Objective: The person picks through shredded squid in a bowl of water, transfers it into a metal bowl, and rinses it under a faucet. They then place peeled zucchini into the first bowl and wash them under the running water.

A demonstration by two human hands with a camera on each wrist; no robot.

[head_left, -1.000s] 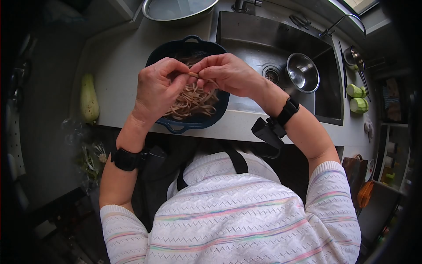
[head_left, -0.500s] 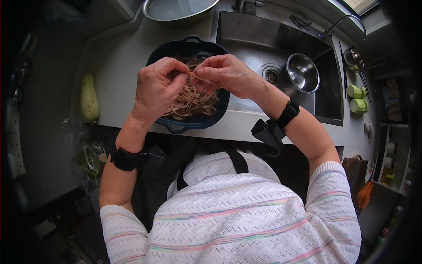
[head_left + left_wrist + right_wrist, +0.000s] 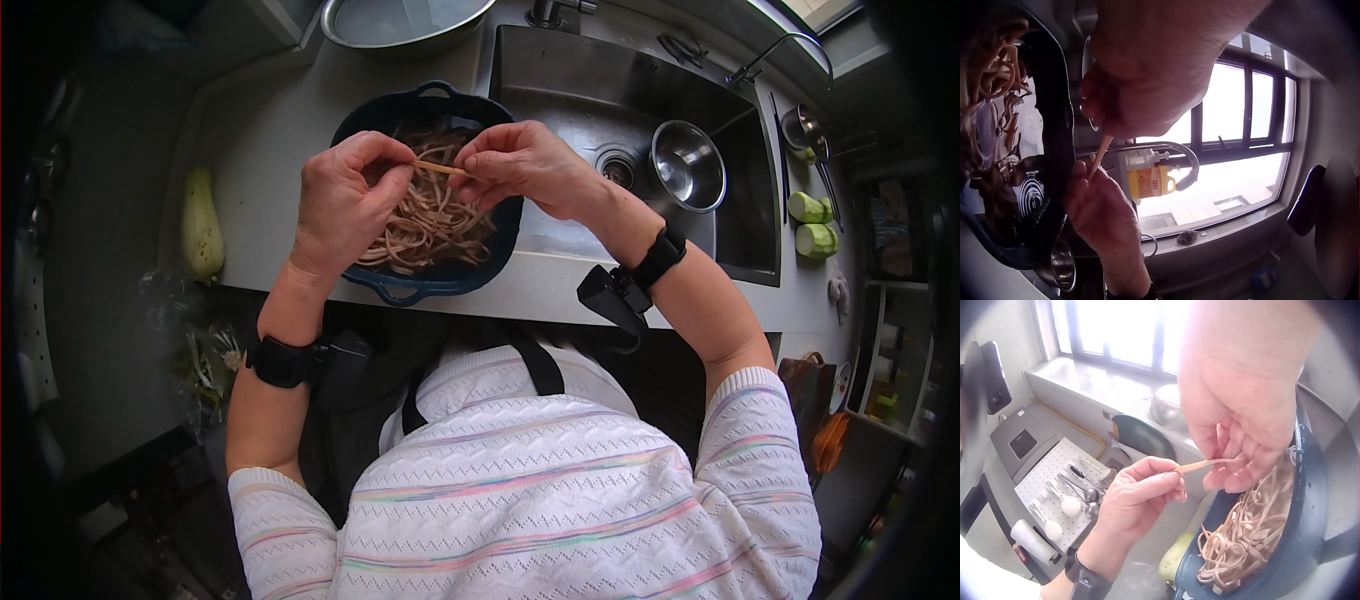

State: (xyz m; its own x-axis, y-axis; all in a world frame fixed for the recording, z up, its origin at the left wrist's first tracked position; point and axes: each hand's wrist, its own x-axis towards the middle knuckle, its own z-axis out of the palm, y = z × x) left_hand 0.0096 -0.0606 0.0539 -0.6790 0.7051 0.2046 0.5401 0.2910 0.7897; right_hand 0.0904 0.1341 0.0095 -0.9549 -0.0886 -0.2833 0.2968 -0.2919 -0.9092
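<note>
A thin, pale brown strip [image 3: 440,168] is held between both hands above a dark blue basin [image 3: 400,292]. The left hand [image 3: 345,200] pinches one end between thumb and forefinger; the right hand [image 3: 535,172] pinches the other end. In the right wrist view the strip [image 3: 1194,466] runs from the left hand [image 3: 1132,497] to the fingers of the right hand [image 3: 1241,406], thicker near the left hand. Many similar long strips [image 3: 430,235] lie tangled in the basin, with liquid visible around them in the left wrist view.
Right of the basin is a steel sink [image 3: 570,120] holding a small metal bowl [image 3: 688,166]. A large metal basin [image 3: 400,25] stands behind. A pale green gourd [image 3: 203,225] lies on the counter at left, and cut green pieces [image 3: 817,240] lie at right.
The left hand has shifted left and the hands are farther apart, showing more of the strip between them. The right fingers have moved along it.
</note>
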